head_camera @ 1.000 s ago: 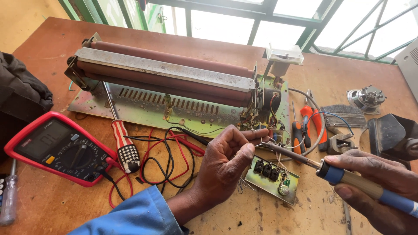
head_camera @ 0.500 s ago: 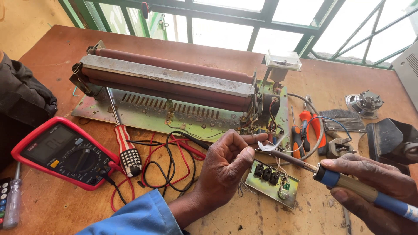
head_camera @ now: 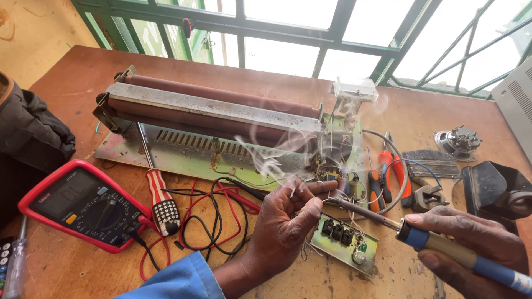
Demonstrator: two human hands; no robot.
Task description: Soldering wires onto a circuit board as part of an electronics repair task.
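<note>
My right hand (head_camera: 471, 246) grips a blue-handled soldering iron (head_camera: 438, 243); its metal tip reaches left to wiring at the right end of a roller machine (head_camera: 216, 119). My left hand (head_camera: 288, 221) pinches a thin wire of solder between thumb and fingers and holds it at the iron's tip. White smoke (head_camera: 271, 158) curls up from that spot. Just below the tip lies a small green circuit board (head_camera: 343, 238) with black parts, on the wooden table (head_camera: 72, 72).
A red multimeter (head_camera: 83, 205) with red and black leads (head_camera: 213, 216) lies at left, beside a red-and-white-handled screwdriver (head_camera: 158, 196). Orange-handled pliers (head_camera: 388, 177) and metal parts (head_camera: 457, 141) sit at right. A dark bag (head_camera: 27, 133) is at far left. Window bars stand behind.
The iron's tip and the solder have come together at the wiring, and smoke now rises there. The view has shifted slightly.
</note>
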